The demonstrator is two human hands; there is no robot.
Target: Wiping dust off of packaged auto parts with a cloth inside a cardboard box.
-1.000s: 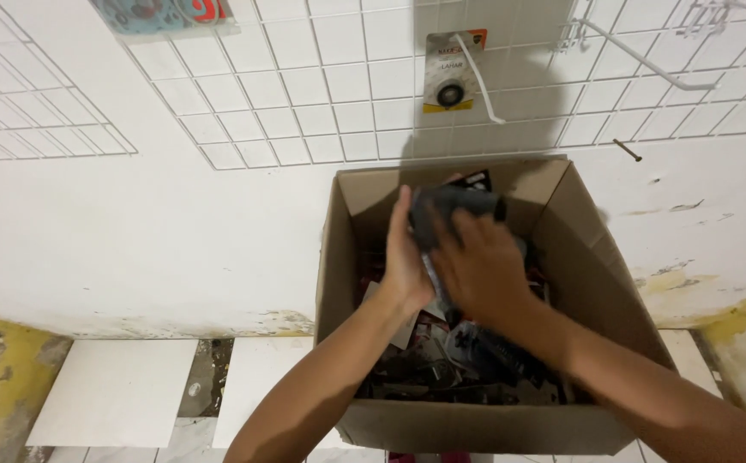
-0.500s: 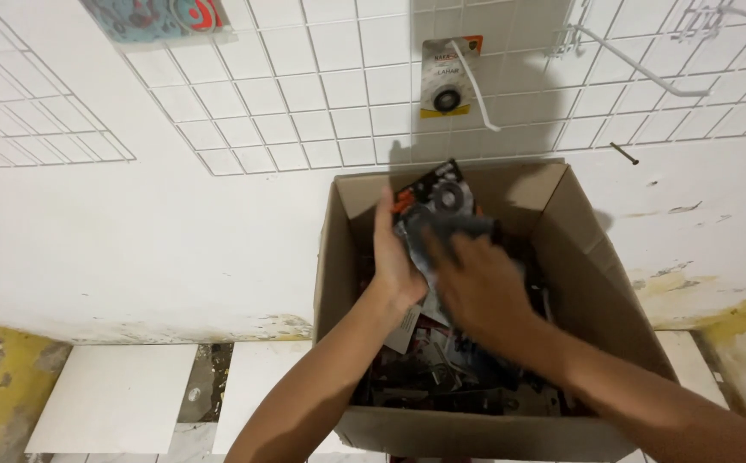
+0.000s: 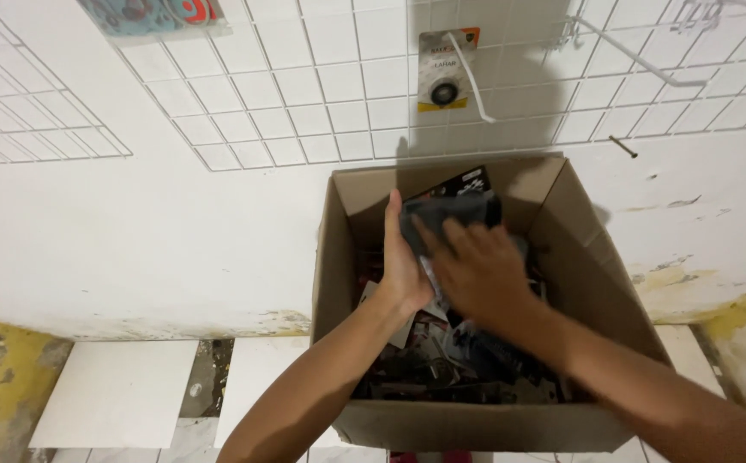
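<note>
Since a second ago: both hands have drawn a little toward the left of the cardboard box [image 3: 339, 257]; half a second ago a dark pack with a round shape on its face showed at the top of the stack, and now the right-hand fingers and a grey pack cover most of it.
Left hand: the left hand [image 3: 403, 270] stands edge-up against the left side of the stack, palm and fingers curled round it in a grip, thumb hidden.
Right hand: the right hand [image 3: 476, 270] lies flat on the stack's front, fingers spread and pressing; whether the thumb hooks underneath cannot be seen.
Thing in hand: a bundle of flat packs [image 3: 452, 210], grey with a black card behind, held upright at the far end of the box, just under the far flap.
Below it: a heap of dark loose packs [image 3: 442, 369] fills the near half of the box.
Surroundings: a white wire grid [image 3: 287, 103] on the far wall carries a carded pack with a black ring [image 3: 444, 73] straight above the box; bare hooks [image 3: 647, 60] stick out to the right.
Doing it well: my judgement is that the packs are slippery and will fan apart, so squeeze from both sides, keep the edges squared, and lift clear of the flap.
</note>
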